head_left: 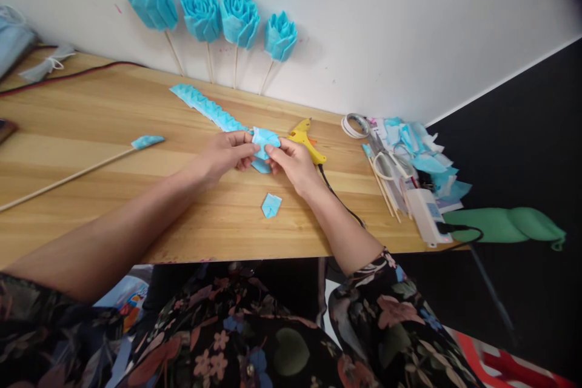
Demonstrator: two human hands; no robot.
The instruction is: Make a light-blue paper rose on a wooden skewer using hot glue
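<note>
At far left, a thin pale wooden stick (68, 179) lies on the wood-grain table (109, 233), bearing one small pointed blue fabric tip (148, 142); it appears barely begun. Behind, four layered turquoise fabric flowers (200, 10) on sticks lean against the white wall (373, 30) and look complete. A long row of overlapping folded blue pieces (207, 107), seemingly prepared but unattached, slants toward the hands. At centre, the left hand (227, 150) and the right hand (293, 160) pinch a small folded light-blue fabric piece (267, 136) between thumbs and fingers, above the table; whether its folding is finished cannot be told. Just nearer the table's front edge lies a loose pentagonal blue piece (271, 205), already folded. Beside the right hand rests a yellow glue gun (302, 133), ungrasped; farther right, white-handled scissors (393, 165) adjoin heaped blue and white scraps (422, 145).
</note>
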